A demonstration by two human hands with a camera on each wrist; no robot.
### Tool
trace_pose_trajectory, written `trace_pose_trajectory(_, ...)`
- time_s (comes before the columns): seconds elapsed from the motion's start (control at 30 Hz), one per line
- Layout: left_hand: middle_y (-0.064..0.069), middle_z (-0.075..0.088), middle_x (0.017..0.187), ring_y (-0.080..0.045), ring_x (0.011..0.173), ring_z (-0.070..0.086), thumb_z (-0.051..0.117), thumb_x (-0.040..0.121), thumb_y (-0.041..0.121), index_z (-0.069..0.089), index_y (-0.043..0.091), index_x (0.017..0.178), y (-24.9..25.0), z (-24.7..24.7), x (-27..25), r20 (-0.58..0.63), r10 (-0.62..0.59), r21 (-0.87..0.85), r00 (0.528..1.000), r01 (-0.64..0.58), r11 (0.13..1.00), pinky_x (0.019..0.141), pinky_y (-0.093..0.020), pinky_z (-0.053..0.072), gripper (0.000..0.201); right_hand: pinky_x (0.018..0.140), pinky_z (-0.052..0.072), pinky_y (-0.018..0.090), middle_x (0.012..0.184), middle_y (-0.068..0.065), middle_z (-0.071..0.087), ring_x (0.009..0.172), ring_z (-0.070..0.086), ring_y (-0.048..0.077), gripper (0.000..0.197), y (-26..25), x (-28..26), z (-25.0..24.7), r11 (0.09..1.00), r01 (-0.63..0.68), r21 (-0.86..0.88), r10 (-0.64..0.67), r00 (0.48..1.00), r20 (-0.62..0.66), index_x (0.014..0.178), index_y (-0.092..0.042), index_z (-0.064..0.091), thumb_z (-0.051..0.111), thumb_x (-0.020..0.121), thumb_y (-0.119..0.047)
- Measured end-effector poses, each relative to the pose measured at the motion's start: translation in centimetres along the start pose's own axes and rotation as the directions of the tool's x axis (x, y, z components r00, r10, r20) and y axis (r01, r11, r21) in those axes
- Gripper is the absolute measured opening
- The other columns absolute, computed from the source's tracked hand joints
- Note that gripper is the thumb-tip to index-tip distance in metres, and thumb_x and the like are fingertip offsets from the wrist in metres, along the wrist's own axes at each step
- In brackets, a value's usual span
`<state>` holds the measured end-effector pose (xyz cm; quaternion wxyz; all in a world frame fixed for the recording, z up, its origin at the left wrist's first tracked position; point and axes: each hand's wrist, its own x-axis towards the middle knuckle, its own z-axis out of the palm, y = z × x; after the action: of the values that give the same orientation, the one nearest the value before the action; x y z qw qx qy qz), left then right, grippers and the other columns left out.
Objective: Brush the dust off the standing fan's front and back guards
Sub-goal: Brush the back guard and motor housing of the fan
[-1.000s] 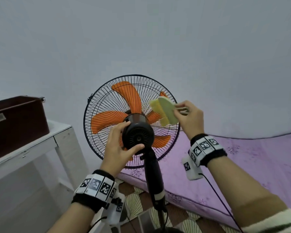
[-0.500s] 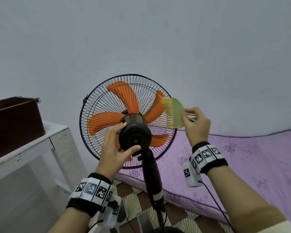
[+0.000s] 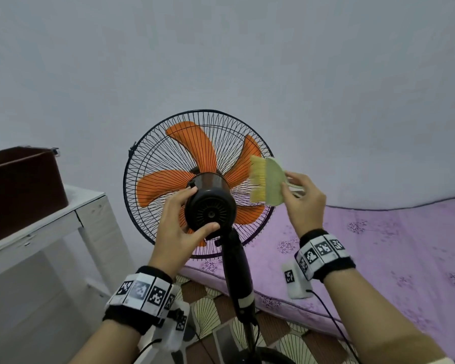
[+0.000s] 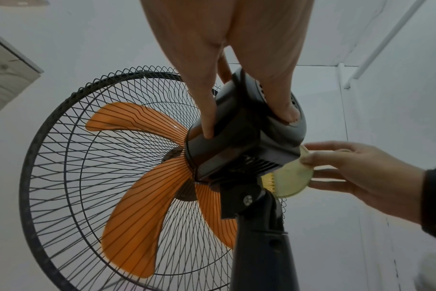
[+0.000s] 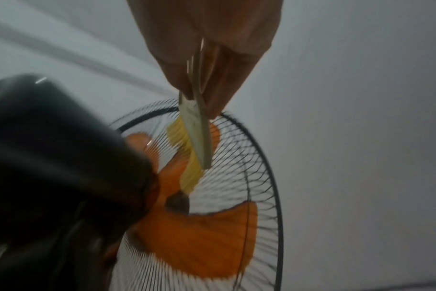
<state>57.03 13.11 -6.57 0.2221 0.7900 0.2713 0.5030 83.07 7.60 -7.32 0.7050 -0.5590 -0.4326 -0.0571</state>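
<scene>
The standing fan faces away from me, its black wire back guard (image 3: 153, 195) (image 4: 70, 177) (image 5: 259, 157) over orange blades (image 3: 195, 145). My left hand (image 3: 179, 214) (image 4: 236, 69) grips the black motor housing (image 3: 210, 208) (image 4: 242, 137) from the left, thumb under it. My right hand (image 3: 302, 198) (image 4: 356, 173) (image 5: 207, 59) holds a pale green brush (image 3: 272, 182) (image 4: 291, 177) (image 5: 199, 133) by its handle. Its yellow bristles (image 3: 256, 179) (image 5: 184, 149) lie against the guard's right side, beside the motor.
A white shelf unit (image 3: 90, 203) at the left carries a dark red box (image 3: 19, 190). A bed with a purple sheet (image 3: 392, 245) lies right of the fan. The black pole (image 3: 237, 271) stands on a patterned floor (image 3: 208, 311). A plain wall is behind.
The brush has shifted a little down and right along the guard's right side and turned so its bristles point left. The left hand keeps its grip on the motor housing.
</scene>
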Motion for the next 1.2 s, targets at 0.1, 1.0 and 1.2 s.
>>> trace_pose_trajectory(0.1, 0.014, 0.040, 0.132, -0.007, 0.129, 0.038, 0.083, 0.071, 0.027, 0.043, 0.039, 0.131, 0.0, 0.0, 0.0, -0.011, -0.031, -0.012, 0.999, 0.031, 0.999, 0.093, -0.049, 0.053, 0.073, 0.073, 0.054, 0.012, 0.105, 0.007, 0.072, 0.084, 0.064, 0.002, 0.026, 0.6, -0.6, -2.2, 0.995, -0.078, 0.056, 0.089, 0.969, -0.232, 0.114, -0.008, 0.068, 0.067, 0.088, -0.007)
trace_pose_trajectory(1.0, 0.001, 0.039, 0.137, -0.017, 0.128, 0.042, 0.083, 0.071, 0.014, 0.042, 0.030, 0.132, -0.5, 0.1, 0.1, 0.010, -0.006, -0.016, 1.000, 0.006, 1.000, 0.083, -0.009, 0.050, 0.075, 0.081, 0.058, 0.025, 0.106, 0.001, 0.072, 0.092, 0.069, 0.013, 0.026, 2.9, -10.2, -0.8, 0.895, -0.347, 0.280, 0.390, 0.913, -0.116, 0.113, -0.014, 0.070, 0.071, 0.087, -0.008)
trace_pose_trajectory(1.2, 0.004, 0.039, 0.137, -0.015, 0.129, 0.042, 0.083, 0.071, 0.018, 0.043, 0.030, 0.132, -0.5, -0.2, -0.2, 0.021, -0.019, -0.040, 1.000, 0.019, 0.999, 0.082, -0.023, 0.056, 0.075, 0.082, 0.060, 0.032, 0.109, 0.002, 0.073, 0.097, 0.070, 0.008, 0.033, 2.7, -8.4, 2.1, 0.910, -0.319, 0.265, 0.304, 0.948, 0.097, 0.119, -0.014, 0.070, 0.072, 0.086, -0.011)
